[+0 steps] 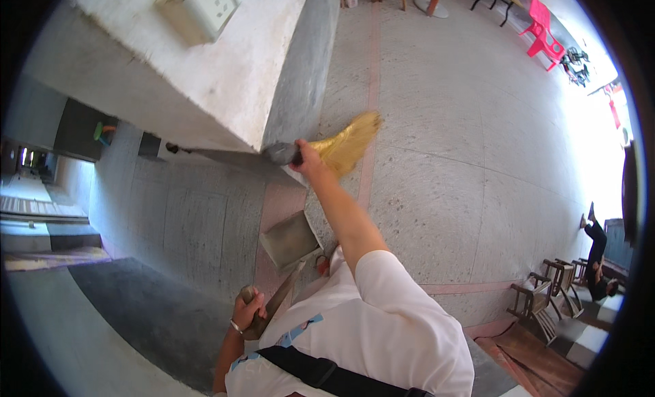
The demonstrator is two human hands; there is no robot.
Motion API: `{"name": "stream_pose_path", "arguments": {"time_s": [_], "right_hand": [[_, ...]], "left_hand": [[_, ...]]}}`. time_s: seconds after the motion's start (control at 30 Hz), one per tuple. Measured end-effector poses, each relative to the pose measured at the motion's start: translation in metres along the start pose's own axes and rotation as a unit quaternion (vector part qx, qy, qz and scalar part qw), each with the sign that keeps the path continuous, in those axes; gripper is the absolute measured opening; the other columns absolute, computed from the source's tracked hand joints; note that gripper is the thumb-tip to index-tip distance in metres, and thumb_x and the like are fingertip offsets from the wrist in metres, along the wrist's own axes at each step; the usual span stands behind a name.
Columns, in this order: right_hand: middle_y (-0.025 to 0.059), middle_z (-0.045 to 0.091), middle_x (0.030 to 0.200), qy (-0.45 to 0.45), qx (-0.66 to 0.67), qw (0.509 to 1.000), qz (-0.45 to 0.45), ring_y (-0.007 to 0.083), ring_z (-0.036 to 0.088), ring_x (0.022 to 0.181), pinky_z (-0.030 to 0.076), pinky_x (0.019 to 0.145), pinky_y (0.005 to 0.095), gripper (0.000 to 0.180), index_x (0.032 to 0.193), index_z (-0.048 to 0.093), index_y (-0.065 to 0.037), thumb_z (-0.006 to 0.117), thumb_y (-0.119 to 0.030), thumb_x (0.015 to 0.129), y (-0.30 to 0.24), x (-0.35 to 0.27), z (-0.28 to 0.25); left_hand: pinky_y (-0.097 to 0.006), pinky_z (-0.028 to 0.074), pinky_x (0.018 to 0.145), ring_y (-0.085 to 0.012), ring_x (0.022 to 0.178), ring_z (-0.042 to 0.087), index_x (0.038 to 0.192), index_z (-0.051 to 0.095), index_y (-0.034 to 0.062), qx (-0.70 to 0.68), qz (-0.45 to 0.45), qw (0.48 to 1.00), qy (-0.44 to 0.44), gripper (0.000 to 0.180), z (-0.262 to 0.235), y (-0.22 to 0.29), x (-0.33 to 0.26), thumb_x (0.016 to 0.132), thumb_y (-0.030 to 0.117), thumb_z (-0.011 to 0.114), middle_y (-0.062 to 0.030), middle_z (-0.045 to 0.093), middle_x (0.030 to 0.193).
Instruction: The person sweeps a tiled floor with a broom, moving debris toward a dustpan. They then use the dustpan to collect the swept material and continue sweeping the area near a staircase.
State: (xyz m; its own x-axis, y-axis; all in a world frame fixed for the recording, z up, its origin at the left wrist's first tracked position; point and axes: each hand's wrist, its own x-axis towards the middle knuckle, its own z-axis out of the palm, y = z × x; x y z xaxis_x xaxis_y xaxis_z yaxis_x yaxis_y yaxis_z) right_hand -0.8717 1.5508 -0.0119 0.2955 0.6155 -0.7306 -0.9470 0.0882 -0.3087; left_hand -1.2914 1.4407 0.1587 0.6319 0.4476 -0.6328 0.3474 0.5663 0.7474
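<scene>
Out in front, my right hand (pixel 307 159) is closed around the dark grip of a broom (pixel 349 143). Its yellow-gold bristles fan out to the right over the grey floor, beside the wall corner. Low and close to my body, my left hand (pixel 250 309) wraps round the top of a long wooden-looking handle. That handle runs down toward a grey-brown dustpan (pixel 289 238) near my feet, its pan lying below the broom in view. One of my feet, in a reddish shoe, shows partly beside the pan.
A white and grey wall corner (pixel 225 90) juts in at the left, with a socket box (pixel 199 13) on it. A pink plastic chair (pixel 542 32) stands far right. Wooden chairs (pixel 539 294) and a person in dark clothes (pixel 597 253) are at the right edge.
</scene>
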Motion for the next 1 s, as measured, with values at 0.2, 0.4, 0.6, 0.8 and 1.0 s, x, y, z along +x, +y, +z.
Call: {"name": "stream_pose_path", "arguments": {"time_s": [0.2, 0.4, 0.6, 0.8, 1.0], "right_hand": [[0.0096, 0.056, 0.072, -0.081, 0.063, 0.994, 0.036, 0.0279, 0.055, 0.068, 0.047, 0.072, 0.046, 0.023, 0.077, 0.052, -0.007, 0.055, -0.028, 0.07, -0.004, -0.072, -0.061], [0.0123, 0.054, 0.065, -0.026, -0.109, 0.99, 0.083, 0.0229, 0.054, 0.053, 0.049, 0.052, 0.033, 0.029, 0.084, 0.046, -0.001, 0.048, -0.03, 0.078, -0.013, -0.163, -0.176], [0.0093, 0.054, 0.061, 0.086, -0.262, 0.959, 0.061, 0.0211, 0.053, 0.047, 0.047, 0.045, 0.0318, 0.026, 0.077, 0.052, -0.001, 0.056, -0.026, 0.078, -0.037, -0.25, -0.189], [0.0084, 0.054, 0.064, 0.087, -0.391, 0.914, 0.055, 0.018, 0.053, 0.051, 0.047, 0.046, 0.0301, 0.023, 0.081, 0.052, -0.001, 0.06, -0.022, 0.074, -0.094, -0.267, -0.223], [0.0075, 0.055, 0.061, 0.071, -0.548, 0.833, 0.027, 0.0162, 0.054, 0.05, 0.043, 0.044, 0.0292, 0.026, 0.075, 0.058, 0.001, 0.066, -0.021, 0.065, -0.164, -0.253, -0.241]], "left_hand": [[-0.027, 0.042, 0.042, -0.0107, 0.043, 0.047, 0.082, 0.043, 0.0084, -0.01, -0.002, 1.0, -0.004, 0.012, 0.008, 0.003, -0.01, 0.084, 0.011, 0.055, -0.0022, 0.048, 0.054], [-0.025, 0.039, 0.039, -0.0081, 0.041, 0.046, 0.076, 0.042, 0.008, 0.053, 0.032, 0.994, -0.086, 0.017, 0.017, -0.031, 0.0, 0.083, 0.014, 0.058, -0.0001, 0.047, 0.054], [-0.024, 0.038, 0.039, -0.0072, 0.042, 0.046, 0.075, 0.042, 0.0078, 0.111, 0.002, 0.988, -0.11, 0.022, 0.038, -0.035, 0.025, 0.08, 0.018, 0.061, 0.0002, 0.046, 0.054], [-0.024, 0.039, 0.039, -0.0066, 0.042, 0.045, 0.077, 0.042, 0.0083, 0.131, 0.005, 0.983, -0.127, 0.021, 0.079, -0.016, 0.055, 0.082, 0.019, 0.06, 0.0006, 0.047, 0.053], [-0.023, 0.04, 0.04, -0.0064, 0.043, 0.046, 0.08, 0.042, 0.0078, 0.176, -0.024, 0.977, -0.118, 0.02, 0.135, -0.011, 0.098, 0.083, 0.019, 0.059, 0.001, 0.047, 0.053]]}}
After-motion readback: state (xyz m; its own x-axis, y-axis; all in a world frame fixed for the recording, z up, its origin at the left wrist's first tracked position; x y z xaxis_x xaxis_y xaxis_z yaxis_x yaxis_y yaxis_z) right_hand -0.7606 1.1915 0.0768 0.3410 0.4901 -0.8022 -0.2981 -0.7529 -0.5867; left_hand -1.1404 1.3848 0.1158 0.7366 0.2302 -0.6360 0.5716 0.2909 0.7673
